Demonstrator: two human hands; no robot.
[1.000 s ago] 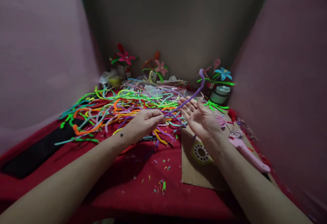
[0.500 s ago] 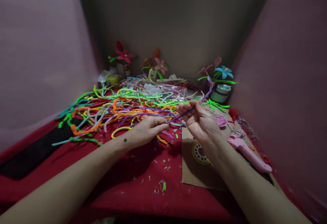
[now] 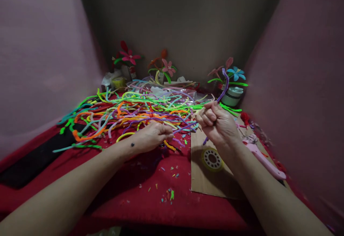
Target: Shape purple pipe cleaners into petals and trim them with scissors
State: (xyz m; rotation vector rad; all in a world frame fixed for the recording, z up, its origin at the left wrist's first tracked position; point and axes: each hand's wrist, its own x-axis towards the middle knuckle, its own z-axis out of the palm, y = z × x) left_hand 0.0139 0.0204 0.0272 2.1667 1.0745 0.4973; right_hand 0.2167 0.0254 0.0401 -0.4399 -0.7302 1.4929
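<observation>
Head view: I see the left hand (image 3: 154,135) pinched narrow, thumb against fingers, on one end of a purple fuzzy stem (image 3: 225,83). The stem spans the gap to the right hand (image 3: 220,123), whose fingers curl closed around it, and its other end rises bent above that grip. Just beyond my left grip spreads a tangle of coloured stems (image 3: 134,108); nearer me than the right grip, a tape roll (image 3: 206,159) rests on cardboard (image 3: 201,184).
</observation>
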